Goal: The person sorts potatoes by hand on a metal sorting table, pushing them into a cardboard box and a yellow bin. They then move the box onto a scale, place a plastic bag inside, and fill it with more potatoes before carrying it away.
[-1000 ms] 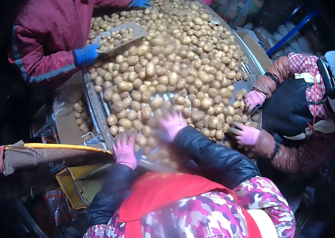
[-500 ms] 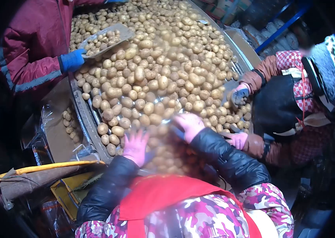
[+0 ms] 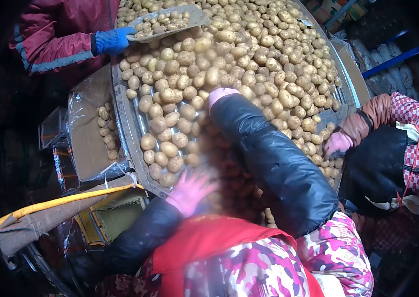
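Potatoes (image 3: 269,89) lie thickly over a sloping roller table (image 3: 145,128). My left hand (image 3: 193,190), in a pink glove, is low at the table's near edge with its fingers spread; motion blurs it, and nothing shows in its grasp. My right hand (image 3: 223,94), also pink-gloved, reaches forward among the potatoes near the middle. Its fingers are hidden behind the wrist and dark sleeve, so whether it holds a potato does not show. Below my right forearm, the potatoes nearest me are in shadow and blurred.
At the upper left, a co-worker's blue-gloved hand (image 3: 113,41) holds a scoop (image 3: 197,19) of small potatoes. On the right, another co-worker's pink-gloved hand (image 3: 338,144) touches potatoes. A cardboard box (image 3: 88,109) with potatoes stands left, above a yellow-edged sack (image 3: 65,203).
My right hand has stretched further forward over the potatoes. My left hand has drawn back towards me. The camera view has shifted, and the scoop appears higher.
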Tool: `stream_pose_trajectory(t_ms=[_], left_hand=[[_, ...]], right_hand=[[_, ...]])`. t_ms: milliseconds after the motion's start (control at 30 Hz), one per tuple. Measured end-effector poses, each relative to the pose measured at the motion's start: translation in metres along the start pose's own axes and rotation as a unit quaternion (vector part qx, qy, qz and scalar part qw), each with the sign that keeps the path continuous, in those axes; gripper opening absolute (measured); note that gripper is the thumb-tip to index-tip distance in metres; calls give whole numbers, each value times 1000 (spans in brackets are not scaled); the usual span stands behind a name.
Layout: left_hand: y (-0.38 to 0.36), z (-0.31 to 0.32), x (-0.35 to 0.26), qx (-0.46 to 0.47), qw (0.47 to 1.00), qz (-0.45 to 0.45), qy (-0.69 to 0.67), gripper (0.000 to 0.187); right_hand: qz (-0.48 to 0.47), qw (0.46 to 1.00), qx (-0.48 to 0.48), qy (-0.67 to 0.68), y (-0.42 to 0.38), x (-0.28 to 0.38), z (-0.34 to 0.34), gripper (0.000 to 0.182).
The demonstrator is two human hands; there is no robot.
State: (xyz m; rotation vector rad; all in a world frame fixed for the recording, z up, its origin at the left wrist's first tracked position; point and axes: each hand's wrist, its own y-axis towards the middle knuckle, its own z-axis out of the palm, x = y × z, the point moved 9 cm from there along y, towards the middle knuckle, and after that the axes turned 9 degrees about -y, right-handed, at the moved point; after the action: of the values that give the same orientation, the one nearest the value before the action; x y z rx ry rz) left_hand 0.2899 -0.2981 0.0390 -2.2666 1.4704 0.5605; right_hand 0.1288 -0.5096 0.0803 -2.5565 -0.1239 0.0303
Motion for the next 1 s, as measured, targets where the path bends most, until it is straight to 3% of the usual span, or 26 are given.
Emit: stream_pose_trajectory(t_ms=[67,300,500,567,600,633,667,700,733,767,833,867,900,933,1000], left_hand=[[-2,-2,-1,-15,1000,-9,-24,59],[-33,-24,0,-130,982,-41,-131,49],[-59,-33,14,-287,922,-84,-246,45],[-66,-20,28,-314,838,-143,-424,45],[-68,-12,35,-323,780,-169,-508,45],[-72,-18,44,-349,797,-185,-458,45],[-71,-29,57,-371,811,-199,-407,45],[-64,-48,71,-384,819,-233,-357,47],[-57,-66,84,-395,823,-267,-309,49],[-47,-90,98,-394,820,-322,-262,53],[-30,-127,122,-435,845,-303,-68,54],[-19,-125,139,-400,858,-318,-42,54],[-9,-122,153,-364,870,-333,-16,54],[-2,-116,163,-327,879,-347,9,54],[7,-119,162,-279,882,-376,-50,52]], right_hand=[[-2,1000,17,-4,1,-1,4,36],[59,994,-93,17,-13,-9,11,33],[93,985,-109,100,-38,-33,33,39],[90,978,-65,176,-32,-49,61,45],[107,971,-95,190,-42,-51,61,49],[124,963,-125,204,-59,-51,67,52],[74,941,-171,281,-74,-47,72,52],[65,910,-128,389,-91,-38,79,46],[58,911,-112,393,-114,-22,72,36],[72,796,-68,597,-148,-2,71,46],[-76,597,-32,798,-156,22,108,43],[-5,513,117,850,-174,44,116,40],[3,549,82,832,-162,42,143,44],[-106,609,4,786,-164,37,147,45],[-127,612,-11,780,-184,42,124,47]])
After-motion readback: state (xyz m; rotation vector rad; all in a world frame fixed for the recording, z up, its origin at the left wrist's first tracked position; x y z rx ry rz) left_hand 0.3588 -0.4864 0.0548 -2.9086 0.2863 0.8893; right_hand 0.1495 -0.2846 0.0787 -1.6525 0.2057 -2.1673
